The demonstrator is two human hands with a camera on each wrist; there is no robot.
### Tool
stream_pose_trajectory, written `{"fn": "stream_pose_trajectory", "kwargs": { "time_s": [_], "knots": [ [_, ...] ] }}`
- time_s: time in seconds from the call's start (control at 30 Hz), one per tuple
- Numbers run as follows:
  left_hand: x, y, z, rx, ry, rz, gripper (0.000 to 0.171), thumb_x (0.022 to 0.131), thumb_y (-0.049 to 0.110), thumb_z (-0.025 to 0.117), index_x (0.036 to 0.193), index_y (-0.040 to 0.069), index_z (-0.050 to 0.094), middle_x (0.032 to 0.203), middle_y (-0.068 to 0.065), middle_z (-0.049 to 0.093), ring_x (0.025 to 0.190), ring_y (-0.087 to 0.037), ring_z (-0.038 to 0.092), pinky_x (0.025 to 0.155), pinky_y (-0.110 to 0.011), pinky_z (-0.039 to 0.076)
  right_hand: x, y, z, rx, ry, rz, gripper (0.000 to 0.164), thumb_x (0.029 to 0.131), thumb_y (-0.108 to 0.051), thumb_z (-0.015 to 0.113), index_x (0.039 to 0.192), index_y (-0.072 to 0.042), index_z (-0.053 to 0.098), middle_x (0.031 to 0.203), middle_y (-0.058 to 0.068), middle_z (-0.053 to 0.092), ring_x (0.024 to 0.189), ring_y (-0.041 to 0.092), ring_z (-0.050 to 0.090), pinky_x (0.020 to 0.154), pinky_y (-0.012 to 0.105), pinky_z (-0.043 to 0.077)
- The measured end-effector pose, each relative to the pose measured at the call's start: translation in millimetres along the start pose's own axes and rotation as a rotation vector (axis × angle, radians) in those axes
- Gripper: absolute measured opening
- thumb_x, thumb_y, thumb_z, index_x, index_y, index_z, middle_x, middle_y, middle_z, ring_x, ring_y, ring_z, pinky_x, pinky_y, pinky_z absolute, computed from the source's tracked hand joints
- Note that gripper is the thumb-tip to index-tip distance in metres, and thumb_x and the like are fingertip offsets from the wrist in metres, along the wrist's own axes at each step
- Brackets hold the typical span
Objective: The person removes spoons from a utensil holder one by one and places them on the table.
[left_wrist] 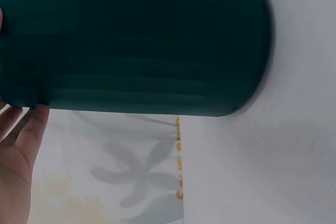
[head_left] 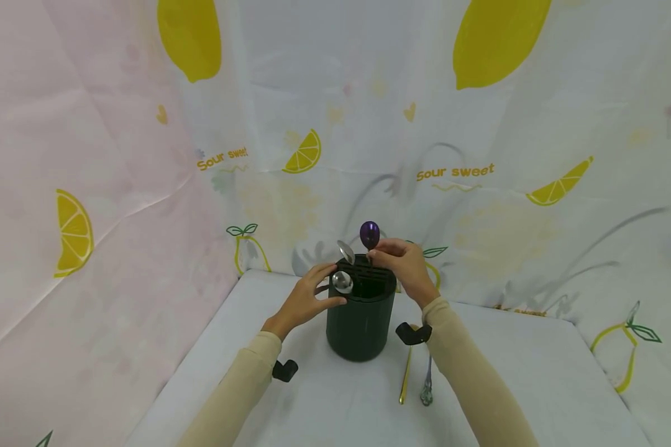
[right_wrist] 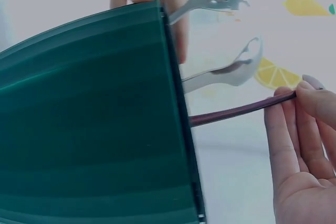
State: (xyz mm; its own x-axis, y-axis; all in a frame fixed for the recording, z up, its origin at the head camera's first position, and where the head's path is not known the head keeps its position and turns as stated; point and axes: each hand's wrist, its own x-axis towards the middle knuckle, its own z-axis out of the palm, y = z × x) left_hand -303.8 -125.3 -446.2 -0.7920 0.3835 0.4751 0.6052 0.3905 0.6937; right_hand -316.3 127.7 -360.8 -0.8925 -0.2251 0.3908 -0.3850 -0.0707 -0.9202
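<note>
A dark green utensil holder (head_left: 359, 332) stands upright on the white table. My left hand (head_left: 306, 301) grips its left side near the rim, with the thumb in front and the fingers farther back. My right hand (head_left: 407, 266) pinches a purple spoon (head_left: 369, 234) just below its bowl. In the right wrist view, the spoon's purple handle (right_wrist: 236, 110) runs down into the holder's opening, its lower end hidden inside. Two silver spoons stand in the holder bowl-up: one spoon (head_left: 343, 282) close to my left hand, the other spoon (head_left: 346, 252) farther back.
To the right of the holder, a gold handle (head_left: 405, 380) and a silver handle with an ornate end (head_left: 427, 390) lie on the table (head_left: 335, 410), partly hidden by my right wrist. Lemon-printed cloth (head_left: 335, 205) hangs behind and at the left.
</note>
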Motion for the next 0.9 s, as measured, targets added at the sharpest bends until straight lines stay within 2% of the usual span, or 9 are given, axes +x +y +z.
{"fn": "stream_pose_trajectory", "kwargs": {
  "time_s": [0.2, 0.4, 0.63, 0.9],
  "knots": [
    [-0.3, 1.0, -1.2, -0.007, 0.003, -0.026, 0.081, 0.080, 0.043, 0.079, 0.149, 0.021, 0.042, 0.146, 0.005, 0.039, 0.131, -0.015, 0.044, 0.097, -0.032, 0.051, 2.7, -10.6, -0.2, 0.034, 0.011, -0.038, 0.028, 0.086, -0.009, 0.076, 0.105, 0.010, 0.066, 0.093, 0.014, 0.072, 0.085, 0.024, 0.069, 0.083, 0.042, 0.059],
    [-0.6, -0.7, -0.7, -0.010, 0.006, -0.001, 0.081, 0.081, 0.040, 0.079, 0.149, 0.019, 0.041, 0.147, 0.001, 0.039, 0.131, -0.019, 0.044, 0.097, -0.034, 0.051, 4.0, -20.1, -5.7, 0.031, 0.012, -0.063, 0.028, 0.087, -0.009, 0.075, 0.107, 0.009, 0.066, 0.095, 0.012, 0.073, 0.088, 0.024, 0.070, 0.087, 0.035, 0.057],
    [-0.4, 0.3, -2.2, -0.010, -0.002, 0.002, 0.082, 0.081, 0.041, 0.079, 0.149, 0.016, 0.041, 0.148, -0.001, 0.038, 0.132, -0.021, 0.044, 0.098, -0.035, 0.051, 7.8, -32.5, -12.5, 0.150, 0.029, -0.111, 0.022, 0.088, 0.000, 0.071, 0.104, 0.012, 0.065, 0.094, 0.012, 0.073, 0.087, 0.024, 0.071, 0.086, 0.035, 0.058],
    [0.1, 0.7, -1.7, -0.003, -0.008, -0.005, 0.082, 0.080, 0.042, 0.080, 0.148, 0.018, 0.042, 0.147, 0.003, 0.039, 0.132, -0.017, 0.044, 0.097, -0.032, 0.051, 9.3, -43.5, -21.9, 0.212, 0.053, -0.113, 0.018, 0.087, 0.001, 0.071, 0.103, 0.009, 0.067, 0.093, 0.012, 0.073, 0.087, 0.023, 0.071, 0.086, 0.036, 0.058]
  ]
}}
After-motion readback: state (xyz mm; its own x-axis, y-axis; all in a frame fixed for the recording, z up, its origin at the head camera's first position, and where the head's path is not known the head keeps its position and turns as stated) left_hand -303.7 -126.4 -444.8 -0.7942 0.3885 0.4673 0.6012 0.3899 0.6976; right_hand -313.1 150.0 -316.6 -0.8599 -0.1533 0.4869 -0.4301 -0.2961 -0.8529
